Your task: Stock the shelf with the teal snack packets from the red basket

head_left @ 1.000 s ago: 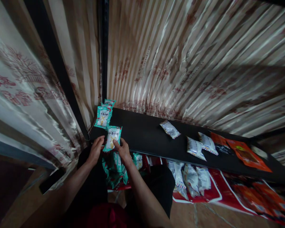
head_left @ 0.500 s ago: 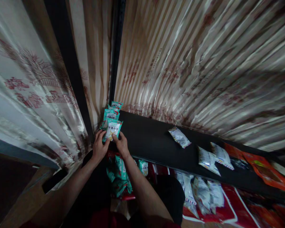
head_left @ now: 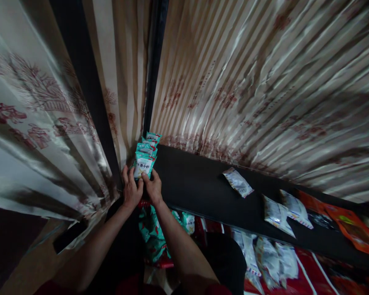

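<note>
A green-and-white snack bag point(head_left: 143, 166) leans at the front of a row of matching green snack bags point(head_left: 149, 141) in the left corner of the black shelf point(head_left: 190, 176). Around its left lower edge curls my left hand point(head_left: 131, 191), thumb near the bag's bottom. My right hand point(head_left: 153, 187) grips the lower right side, its thumb pressed on the bag's front. Below the shelf, partly behind my right forearm, several more green bags point(head_left: 155, 229) lie in a heap.
On the shelf to the right lie silver-white bags point(head_left: 238, 182) and orange packets point(head_left: 353, 227). More silver-white bags point(head_left: 266, 256) rest on red packaging below. A pleated printed curtain point(head_left: 233, 82) hangs behind the shelf; a dark post point(head_left: 155, 65) stands at the corner.
The front snack bag has shifted slightly back against the row and sits more upright, both hands moving with it. The camera view has turned a little.
</note>
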A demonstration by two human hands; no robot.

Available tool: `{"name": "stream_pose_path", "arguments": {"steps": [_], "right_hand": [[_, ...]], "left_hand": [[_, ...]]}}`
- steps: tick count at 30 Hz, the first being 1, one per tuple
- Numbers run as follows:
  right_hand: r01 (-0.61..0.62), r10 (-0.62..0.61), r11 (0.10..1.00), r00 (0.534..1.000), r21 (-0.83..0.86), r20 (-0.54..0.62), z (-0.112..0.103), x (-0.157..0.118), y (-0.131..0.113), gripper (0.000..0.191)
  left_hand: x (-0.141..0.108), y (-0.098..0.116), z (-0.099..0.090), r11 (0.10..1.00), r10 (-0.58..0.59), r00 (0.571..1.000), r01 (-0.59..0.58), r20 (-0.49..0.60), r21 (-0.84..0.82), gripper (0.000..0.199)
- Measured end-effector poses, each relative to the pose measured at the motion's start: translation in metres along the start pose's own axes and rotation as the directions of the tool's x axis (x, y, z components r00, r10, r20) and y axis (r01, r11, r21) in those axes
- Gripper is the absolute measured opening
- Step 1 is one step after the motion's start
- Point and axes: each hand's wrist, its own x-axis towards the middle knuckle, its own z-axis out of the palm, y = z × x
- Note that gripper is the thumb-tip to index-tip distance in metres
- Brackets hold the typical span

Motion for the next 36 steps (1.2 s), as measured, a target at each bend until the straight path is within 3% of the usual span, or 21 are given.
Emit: {"name": "stream_pose_path", "arguments": {"steps": [16,36], "right_hand": [[0.028,-0.035,0.959,0.999,-0.282,-0.018,0.007,0.007,-0.012,0.029],[0.024,-0.016,0.946,0.999,-0.323,0.028,0.005,0.010,-0.004,0.034]], "left_hand": [[0.001,-0.009,0.002,0.998,0.028,0.999,-0.029,-0.025,-0.060,0.053],[-0.017,-0.015,0.008,0.985,-0.043,0.999,0.045,0.017,-0.169,0.057]]}}
